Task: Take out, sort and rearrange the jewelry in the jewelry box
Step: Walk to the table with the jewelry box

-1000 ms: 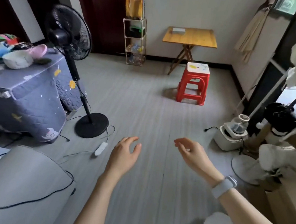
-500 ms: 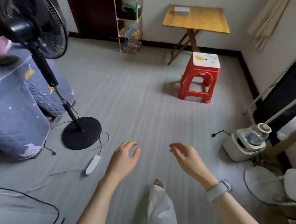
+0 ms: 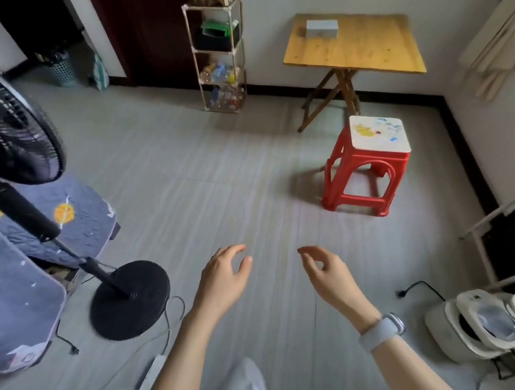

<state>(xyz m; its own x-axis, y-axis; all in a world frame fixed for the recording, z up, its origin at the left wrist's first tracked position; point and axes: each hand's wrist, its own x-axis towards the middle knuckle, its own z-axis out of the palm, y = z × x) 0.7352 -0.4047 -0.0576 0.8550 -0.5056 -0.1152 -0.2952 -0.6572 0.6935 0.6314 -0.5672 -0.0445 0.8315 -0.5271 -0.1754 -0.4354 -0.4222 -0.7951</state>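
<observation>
Left hand [image 3: 225, 275] hanging above the grey plank floor [image 3: 189, 169], fingers loosely spread and relaxed, grip open, holding nothing. Right hand [image 3: 328, 275] hanging just beside it, apart, fingers loosely curled with thumb and forefinger tips drawing near each other, nothing visible between them, grip open; pale smartwatch [image 3: 383, 331] sitting on that wrist.

Small pale grey box [image 3: 322, 29], possibly the jewelry box, resting near the far left corner of the wooden folding tabletop [image 3: 358, 47], well apart from both hands; lid state not discernible at this distance. Red plastic stool [image 3: 367, 170] with a paint-marked white seat standing in front of the tabletop, between it and the hands.

Black standing fan [image 3: 13, 136] leaning across the left side, its round base [image 3: 129, 299] resting on the floor beside a bed with blue quilted cover [image 3: 5, 280]. White power strip [image 3: 148, 379] lying near the base. Wire-frame shelf [image 3: 222, 59] holding bottles standing against the back wall. White kettle appliance [image 3: 486, 320] sitting on the floor at right, its plug lying loose
</observation>
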